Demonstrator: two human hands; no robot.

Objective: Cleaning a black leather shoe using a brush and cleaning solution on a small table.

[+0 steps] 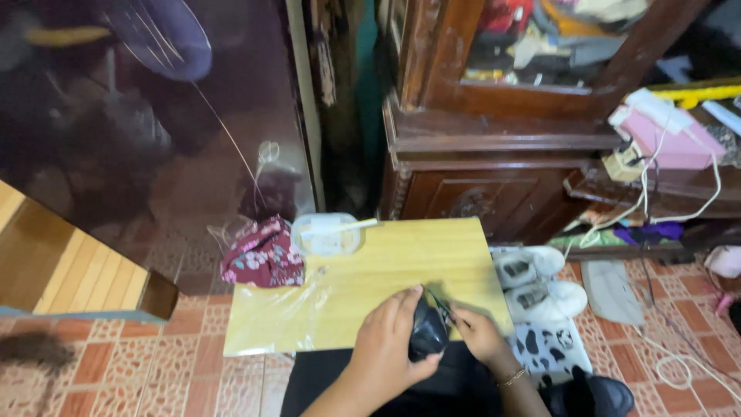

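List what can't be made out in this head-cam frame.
- Dark object, head view: mostly covered by the left hand; its kind is unclear.
- Thin item at the right hand: too small and blurred to identify.
- Contents of the clear tub: hazy behind plastic.
- Forearms: cut off by the bottom edge.
- Cabinet shelf clutter: cut by the top edge, blurred.

Both forearms reach in from the near edge and meet near the middle. The left hand [390, 340] is cupped, palm down, fingers curled over and gripping, thumb toward the right. The right hand [477, 333] sits just right of it, fingers pinched and pointing left, wrist bent.
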